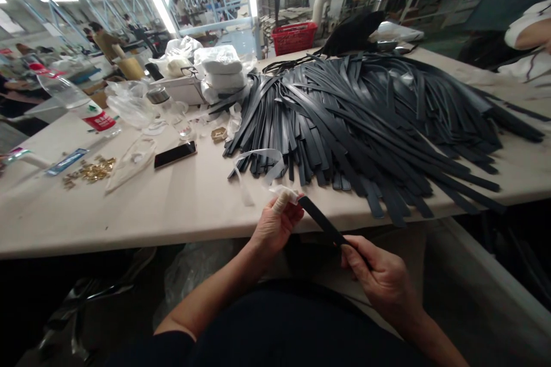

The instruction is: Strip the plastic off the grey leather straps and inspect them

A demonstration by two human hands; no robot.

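Note:
My right hand (379, 275) is closed around a dark flat strap (321, 219) just past the table's front edge. The strap slants up and left to my left hand (279, 221), whose fingers pinch a white strip (282, 189) at the strap's far end. A finger of that hand wears a pale cover. Whether the strip is fixed to the strap I cannot tell. Beyond my hands, a curled translucent ribbon (275, 166) lies on the table. Behind it spreads a large heap of similar dark straps (344, 109).
On the left stand a plastic bottle (92, 112) and a glass jar (178, 117). A phone (175, 155) and small gold-coloured metal pieces (98, 170) lie nearer. White bundles (221, 69) and a red basket (294, 38) are at the back. Another person's sleeve (531, 26) shows at right.

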